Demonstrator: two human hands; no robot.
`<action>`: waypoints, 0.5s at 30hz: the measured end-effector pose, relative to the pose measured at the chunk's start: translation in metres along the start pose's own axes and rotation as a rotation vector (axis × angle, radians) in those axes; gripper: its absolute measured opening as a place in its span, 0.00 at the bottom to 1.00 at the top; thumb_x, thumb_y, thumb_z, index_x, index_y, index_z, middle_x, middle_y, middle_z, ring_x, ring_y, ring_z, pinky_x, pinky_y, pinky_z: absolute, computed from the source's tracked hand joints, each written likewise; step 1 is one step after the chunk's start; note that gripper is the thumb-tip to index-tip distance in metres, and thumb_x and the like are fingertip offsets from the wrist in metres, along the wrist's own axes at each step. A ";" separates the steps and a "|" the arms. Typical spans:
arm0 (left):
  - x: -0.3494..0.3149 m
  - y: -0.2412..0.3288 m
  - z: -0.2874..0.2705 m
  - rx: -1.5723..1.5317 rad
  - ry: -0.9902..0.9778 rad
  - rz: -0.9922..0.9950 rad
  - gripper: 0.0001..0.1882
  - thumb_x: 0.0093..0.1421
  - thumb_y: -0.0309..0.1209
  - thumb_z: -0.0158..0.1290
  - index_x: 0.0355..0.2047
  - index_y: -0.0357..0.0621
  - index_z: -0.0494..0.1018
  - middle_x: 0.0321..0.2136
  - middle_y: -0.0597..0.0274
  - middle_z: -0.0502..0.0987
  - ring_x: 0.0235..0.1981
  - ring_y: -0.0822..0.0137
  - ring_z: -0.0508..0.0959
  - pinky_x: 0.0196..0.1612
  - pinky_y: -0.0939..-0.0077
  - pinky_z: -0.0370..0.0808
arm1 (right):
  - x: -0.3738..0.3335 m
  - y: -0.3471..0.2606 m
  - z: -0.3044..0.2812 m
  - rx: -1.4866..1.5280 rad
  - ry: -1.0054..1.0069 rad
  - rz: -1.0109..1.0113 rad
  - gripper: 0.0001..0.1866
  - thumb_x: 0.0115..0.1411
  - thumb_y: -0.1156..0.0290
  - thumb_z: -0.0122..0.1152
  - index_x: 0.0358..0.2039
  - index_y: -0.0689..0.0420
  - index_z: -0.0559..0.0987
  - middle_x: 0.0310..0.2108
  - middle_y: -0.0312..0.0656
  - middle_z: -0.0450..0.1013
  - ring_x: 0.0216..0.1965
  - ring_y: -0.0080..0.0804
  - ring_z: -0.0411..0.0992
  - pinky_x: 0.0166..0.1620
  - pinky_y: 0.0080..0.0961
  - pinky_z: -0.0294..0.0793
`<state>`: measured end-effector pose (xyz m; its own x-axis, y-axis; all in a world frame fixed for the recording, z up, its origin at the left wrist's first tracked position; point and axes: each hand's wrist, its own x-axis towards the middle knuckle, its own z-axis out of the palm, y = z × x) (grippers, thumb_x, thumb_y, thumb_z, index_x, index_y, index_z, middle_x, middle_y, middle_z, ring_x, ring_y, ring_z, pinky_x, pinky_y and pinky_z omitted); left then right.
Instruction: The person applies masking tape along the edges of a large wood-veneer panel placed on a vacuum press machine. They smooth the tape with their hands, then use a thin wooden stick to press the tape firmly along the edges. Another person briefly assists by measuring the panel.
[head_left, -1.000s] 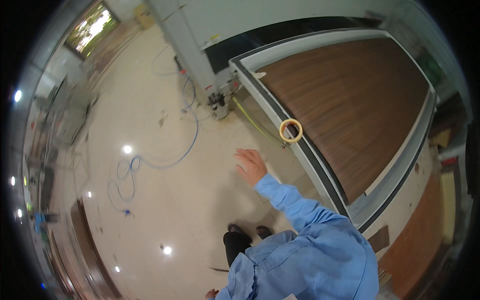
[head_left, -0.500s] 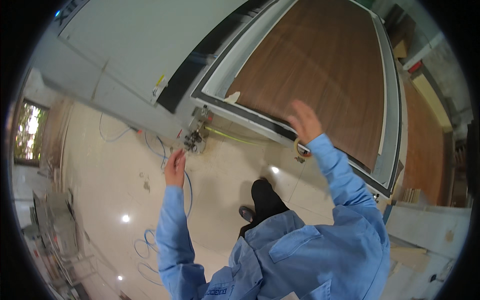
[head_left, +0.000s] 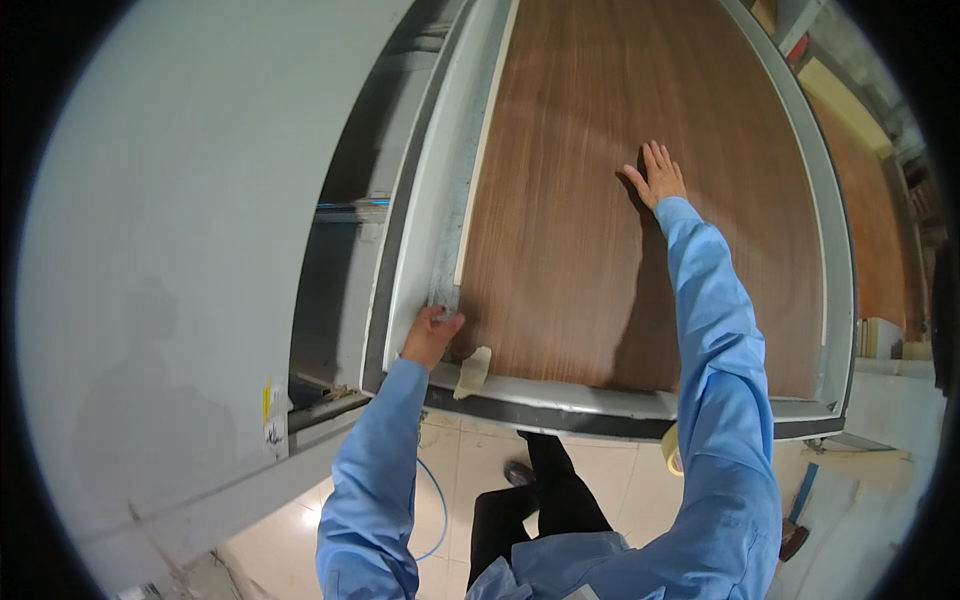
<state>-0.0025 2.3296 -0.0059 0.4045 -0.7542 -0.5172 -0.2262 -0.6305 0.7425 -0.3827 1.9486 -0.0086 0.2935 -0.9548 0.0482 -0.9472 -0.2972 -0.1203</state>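
Grey machine housing (head_left: pixel 190 200), far left. Left hand (head_left: pixel 430 338) at near-left corner of brown wood-grain panel (head_left: pixel 570 250), fingers bent; grip cannot be told. Pale tape scrap (head_left: pixel 473 372) just beside. Panel lies inside grey frame (head_left: pixel 560 397). Right hand (head_left: pixel 659 180) over panel, fingers spread, holding nothing. Tape roll (head_left: pixel 671 455) by frame's near edge.

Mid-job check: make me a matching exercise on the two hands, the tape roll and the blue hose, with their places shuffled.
1. left hand
2. right hand
3. tape roll
4. blue hose

A. partly behind the right sleeve
B. curving over the floor
C. by the brown panel's left edge
D. over the brown panel, away from its edges

Pairs: 1-C, 2-D, 3-A, 4-B
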 end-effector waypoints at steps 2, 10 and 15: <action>0.003 -0.003 -0.002 -0.032 -0.196 -0.046 0.25 0.63 0.39 0.66 0.53 0.34 0.75 0.36 0.65 0.81 0.37 0.75 0.76 0.43 0.78 0.74 | 0.008 -0.016 0.009 -0.035 -0.008 -0.019 0.48 0.70 0.31 0.38 0.76 0.55 0.55 0.79 0.43 0.46 0.80 0.41 0.40 0.78 0.45 0.41; -0.004 -0.004 -0.020 0.068 -0.429 -0.009 0.13 0.65 0.34 0.65 0.28 0.42 0.75 0.24 0.74 0.75 0.28 0.80 0.71 0.33 0.80 0.69 | -0.045 -0.066 0.014 -0.119 -0.016 -0.296 0.48 0.70 0.33 0.40 0.76 0.60 0.54 0.79 0.46 0.46 0.80 0.41 0.38 0.79 0.45 0.36; -0.005 -0.009 -0.022 -0.006 -0.445 0.012 0.17 0.64 0.35 0.66 0.23 0.45 0.72 0.22 0.76 0.71 0.26 0.81 0.67 0.30 0.80 0.65 | -0.076 -0.100 0.005 0.028 -0.018 -0.509 0.46 0.71 0.36 0.44 0.74 0.61 0.58 0.78 0.47 0.48 0.80 0.43 0.40 0.79 0.46 0.38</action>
<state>0.0174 2.3433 -0.0005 -0.0190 -0.7679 -0.6403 -0.2232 -0.6210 0.7514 -0.3099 2.0503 -0.0054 0.7190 -0.6891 0.0903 -0.6801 -0.7244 -0.1128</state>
